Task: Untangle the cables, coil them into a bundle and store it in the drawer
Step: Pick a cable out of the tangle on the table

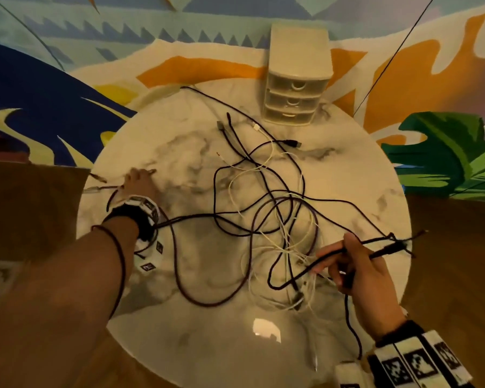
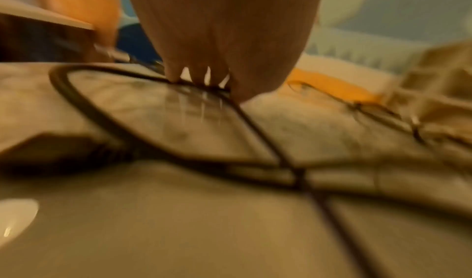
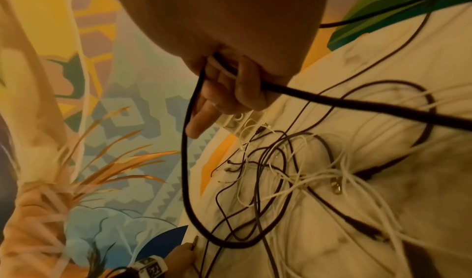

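Several dark and white cables (image 1: 266, 208) lie tangled across the round marble table (image 1: 179, 326). Right hand (image 1: 359, 275) grips a dark cable (image 3: 357, 102), fingers curled round it. Left hand (image 1: 139, 182), near the table's left edge, presses straight fingers (image 2: 173, 74) onto another dark strand (image 2: 84, 108). Small drawer unit (image 1: 297, 77), drawers closed, stands at the far edge.

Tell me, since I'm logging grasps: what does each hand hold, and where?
Right hand grips the thick dark cable mid-length, not at a plug. Left hand presses fingertips on a dark cable on the round marble table.
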Tool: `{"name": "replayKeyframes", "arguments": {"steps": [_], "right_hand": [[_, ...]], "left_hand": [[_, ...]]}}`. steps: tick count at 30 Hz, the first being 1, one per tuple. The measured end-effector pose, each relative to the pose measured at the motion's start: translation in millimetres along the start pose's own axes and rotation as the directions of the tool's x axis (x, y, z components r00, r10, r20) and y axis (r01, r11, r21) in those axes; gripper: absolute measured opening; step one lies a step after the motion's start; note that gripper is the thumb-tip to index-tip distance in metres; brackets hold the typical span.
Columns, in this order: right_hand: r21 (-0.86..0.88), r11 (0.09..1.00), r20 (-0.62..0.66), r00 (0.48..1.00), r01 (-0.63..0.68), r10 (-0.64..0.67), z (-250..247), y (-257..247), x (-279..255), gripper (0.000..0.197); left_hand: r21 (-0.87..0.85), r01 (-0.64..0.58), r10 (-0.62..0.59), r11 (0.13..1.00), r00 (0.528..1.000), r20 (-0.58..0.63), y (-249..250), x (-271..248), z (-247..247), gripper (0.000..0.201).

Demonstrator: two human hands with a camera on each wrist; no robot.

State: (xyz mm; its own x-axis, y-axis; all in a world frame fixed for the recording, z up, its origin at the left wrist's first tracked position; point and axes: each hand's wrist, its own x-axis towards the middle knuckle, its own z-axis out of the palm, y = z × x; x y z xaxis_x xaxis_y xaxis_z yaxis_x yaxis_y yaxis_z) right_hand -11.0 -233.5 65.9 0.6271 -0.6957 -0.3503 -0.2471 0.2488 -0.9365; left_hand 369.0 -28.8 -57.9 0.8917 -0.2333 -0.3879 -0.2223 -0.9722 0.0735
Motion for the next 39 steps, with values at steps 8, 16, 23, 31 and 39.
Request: {"name": "replayKeyframes", "arguments": {"steps": [8, 16, 23, 31, 39], "right_hand": [[0.002, 0.999, -0.016, 0.999, -0.033, 0.033, 43.2, 4.9, 22.6, 0.059], [-0.048, 0.999, 0.006, 1.0, -0.022, 0.022, 55.5, -2.0, 25.5, 0.058], [0.003, 1.0, -0.056, 0.998, 0.001, -0.001, 52.4, -20.3, 13.7, 0.057], [0.23, 0.952, -0.18, 0.97, 0.204, -0.164, -3.5, -57.7, -9.8, 0.052], [0.062, 0.998, 0.176, 0.984, -0.013, 0.002, -32.6, -39.9, -23.6, 0.042]], "left_hand": [[0.024, -0.063, 0.063, 0.998, 0.998, -0.027, -2.9, -14.1, -1.2, 0.061], [-0.001, -0.058, 0.058, 0.998, 0.997, -0.055, 2.1, -24.8, -9.7, 0.061], [-0.784, -0.467, 0.793, 0.41, 0.606, 0.053, 112.1, -209.2, -2.1, 0.019], [-0.648, -0.378, 0.543, 0.661, 0.837, 0.065, 128.1, -210.2, 46.6, 0.02], [-0.148, -0.71, 0.639, 0.688, 0.69, -0.34, 197.5, -298.4, -28.2, 0.028]]}}
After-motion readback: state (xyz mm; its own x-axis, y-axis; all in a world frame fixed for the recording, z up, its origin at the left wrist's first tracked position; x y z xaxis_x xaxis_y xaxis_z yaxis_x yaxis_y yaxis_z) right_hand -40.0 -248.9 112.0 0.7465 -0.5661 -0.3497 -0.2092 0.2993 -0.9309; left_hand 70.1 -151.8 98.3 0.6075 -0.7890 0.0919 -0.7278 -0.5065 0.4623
